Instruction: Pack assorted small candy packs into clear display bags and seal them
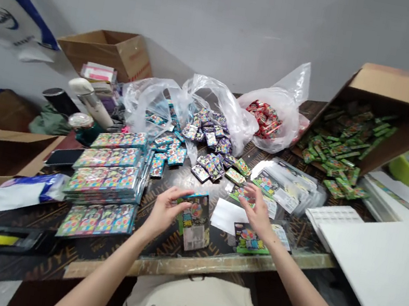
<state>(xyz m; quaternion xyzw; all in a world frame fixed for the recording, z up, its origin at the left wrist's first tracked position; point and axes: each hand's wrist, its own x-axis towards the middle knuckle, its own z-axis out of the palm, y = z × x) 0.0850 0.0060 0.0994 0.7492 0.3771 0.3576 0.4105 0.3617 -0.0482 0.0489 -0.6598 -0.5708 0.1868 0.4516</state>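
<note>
My left hand (165, 211) is closed on the left edge of a printed clear packet (196, 225) with a dark and green design; small coloured boxes show along its top edge. My right hand (257, 211) hovers to the right with fingers apart and nothing visible in it. Below it lie a white paper sheet (225, 217) and another printed packet (246, 240). Beyond my hands, small purple boxes (212, 167), blue boxes (176, 155) and green boxes (235, 176) lie loose on the dark table (157, 242).
Filled packets (103, 177) are stacked at left. Flat printed bags (281, 185) lie at right. Plastic bags hold purple and red pieces (265, 119) at the back. A tilted carton (401, 90) spills green boxes (341, 151). White boards (383, 263) jut over the right front edge.
</note>
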